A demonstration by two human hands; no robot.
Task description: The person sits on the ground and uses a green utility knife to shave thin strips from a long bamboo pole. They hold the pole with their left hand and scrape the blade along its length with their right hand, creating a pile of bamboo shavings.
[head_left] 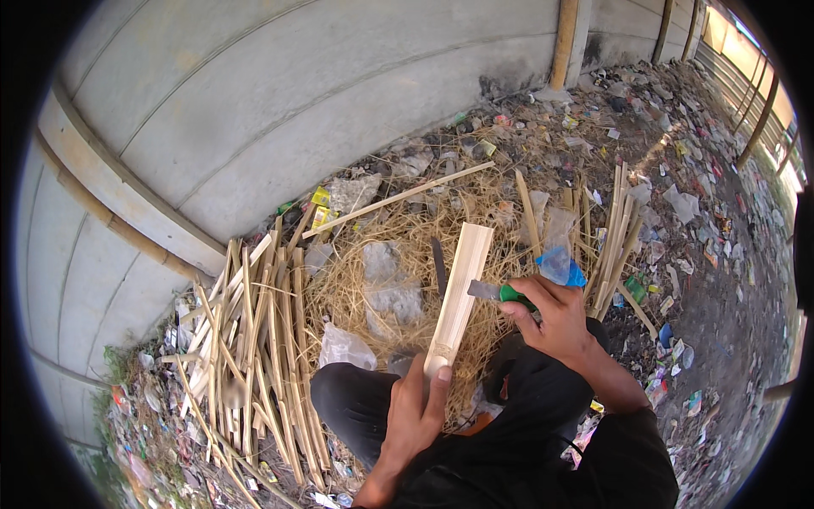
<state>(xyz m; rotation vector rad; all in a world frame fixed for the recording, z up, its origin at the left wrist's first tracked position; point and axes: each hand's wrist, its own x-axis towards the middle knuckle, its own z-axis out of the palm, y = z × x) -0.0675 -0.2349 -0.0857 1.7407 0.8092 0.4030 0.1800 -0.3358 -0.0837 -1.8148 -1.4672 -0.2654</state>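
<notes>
Between my knees, a pale split bamboo piece stands tilted, its hollow inner face turned up. My left hand is wrapped round its lower end, with the thumb laid on the inner face by a node. My right hand grips a short knife by its green handle. The flat grey blade points left at the bamboo's right edge; whether it touches there, I cannot tell. Just left of the bamboo, a dark narrow strip, like a blade, lies over a bed of shavings.
A heap of split bamboo strips lies on the left, and more strips lean at the right. Ahead are a grey block and one long strip. Litter covers the ground up to a concrete wall.
</notes>
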